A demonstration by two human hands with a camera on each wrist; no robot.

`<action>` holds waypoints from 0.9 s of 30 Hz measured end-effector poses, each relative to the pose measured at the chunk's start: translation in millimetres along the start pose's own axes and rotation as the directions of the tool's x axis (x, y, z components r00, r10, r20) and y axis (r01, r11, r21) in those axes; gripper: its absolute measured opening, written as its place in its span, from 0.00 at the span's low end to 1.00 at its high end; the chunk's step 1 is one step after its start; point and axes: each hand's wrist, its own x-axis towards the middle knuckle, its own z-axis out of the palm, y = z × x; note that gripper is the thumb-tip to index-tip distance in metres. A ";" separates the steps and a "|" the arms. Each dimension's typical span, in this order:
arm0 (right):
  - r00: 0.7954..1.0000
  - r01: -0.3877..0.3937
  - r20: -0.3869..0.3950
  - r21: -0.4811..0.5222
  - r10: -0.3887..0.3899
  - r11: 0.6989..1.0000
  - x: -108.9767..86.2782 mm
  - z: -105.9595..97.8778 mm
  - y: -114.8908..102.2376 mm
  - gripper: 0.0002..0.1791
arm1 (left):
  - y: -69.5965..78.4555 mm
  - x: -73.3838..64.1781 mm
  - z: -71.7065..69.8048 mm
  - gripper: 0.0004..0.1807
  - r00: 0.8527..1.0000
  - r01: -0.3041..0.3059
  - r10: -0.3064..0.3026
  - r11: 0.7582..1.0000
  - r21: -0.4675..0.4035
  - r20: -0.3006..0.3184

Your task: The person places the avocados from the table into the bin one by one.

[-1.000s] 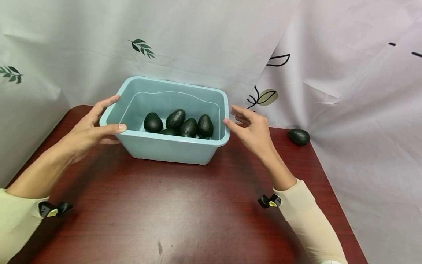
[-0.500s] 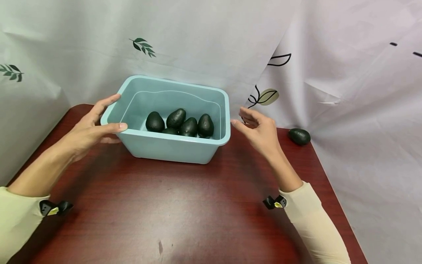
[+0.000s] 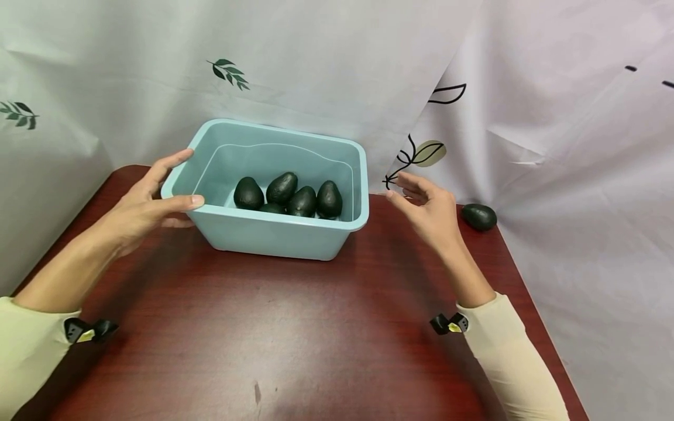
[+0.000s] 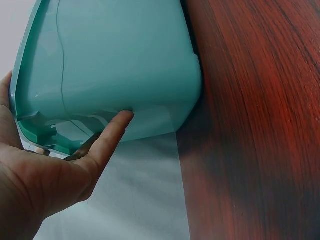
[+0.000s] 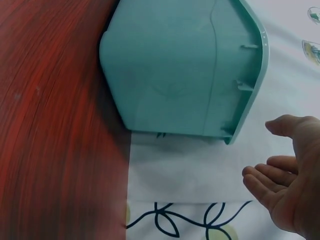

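A light blue plastic tub point(image 3: 268, 233) stands at the back of the table with several dark green avocados point(image 3: 281, 188) inside. My left hand point(image 3: 139, 207) holds the tub's front left corner, with the thumb on the rim and other fingers below it. In the left wrist view one finger point(image 4: 112, 132) of it touches the outer wall. My right hand point(image 3: 429, 210) is apart from the tub's right side, fingers loosely bent with nothing between them. Another avocado point(image 3: 479, 217) lies on the table farther right.
The dark red wooden table point(image 3: 305, 327) has a small worn mark near the front. White cloth point(image 3: 316, 58) with leaf prints hangs behind it and along both sides, close to the tub's back.
My right hand has moved right, away from the tub's rim, toward the lone avocado. The left hand and the tub have stayed nearly in place.
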 end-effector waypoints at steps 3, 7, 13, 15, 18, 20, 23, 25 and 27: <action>1.000 -0.003 -0.011 -0.002 0.003 1.000 -0.9 -5.6 3.1 0.26 | 0.8 -0.3 -0.1 0.47 1.000 0.001 -0.001 1.000 0.000 0.001; 1.000 0.001 -0.029 -0.014 -0.001 1.000 -1.2 -11.9 8.8 0.25 | 0.7 -0.5 -0.2 0.47 1.000 0.002 -0.002 1.000 0.003 0.002; 0.998 -0.006 -0.056 -0.048 0.003 0.999 -0.4 -22.0 16.6 0.25 | 0.2 -0.4 0.6 0.46 1.000 -0.002 0.002 1.000 -0.003 0.001; 0.998 -0.017 -0.067 -0.073 0.012 0.997 -0.5 -25.9 19.3 0.25 | 0.0 0.0 1.0 0.46 1.000 -0.004 0.004 1.000 -0.004 0.002; 0.996 -0.031 -0.082 -0.100 0.023 0.995 -1.1 -31.2 23.4 0.25 | -0.6 0.0 1.0 0.46 1.000 -0.002 0.002 1.000 -0.004 0.001; 0.996 -0.033 -0.087 -0.119 0.023 0.992 -1.4 -34.4 25.9 0.25 | -1.4 -0.4 0.6 0.46 1.000 0.000 0.000 1.000 -0.004 -0.001; 0.995 -0.032 -0.102 -0.127 0.019 0.991 -2.0 -39.5 30.8 0.25 | -1.8 -0.9 0.2 0.46 1.000 0.002 -0.002 1.000 -0.011 -0.001; 0.993 -0.037 -0.114 -0.128 0.022 0.991 -2.0 -43.5 34.4 0.25 | -1.4 -0.8 0.4 0.46 1.000 0.000 0.000 1.000 -0.013 0.000; 0.991 -0.045 -0.130 -0.125 0.029 0.991 -1.8 -47.9 37.7 0.25 | -0.3 -0.4 0.9 0.46 1.000 -0.004 0.004 1.000 -0.013 0.001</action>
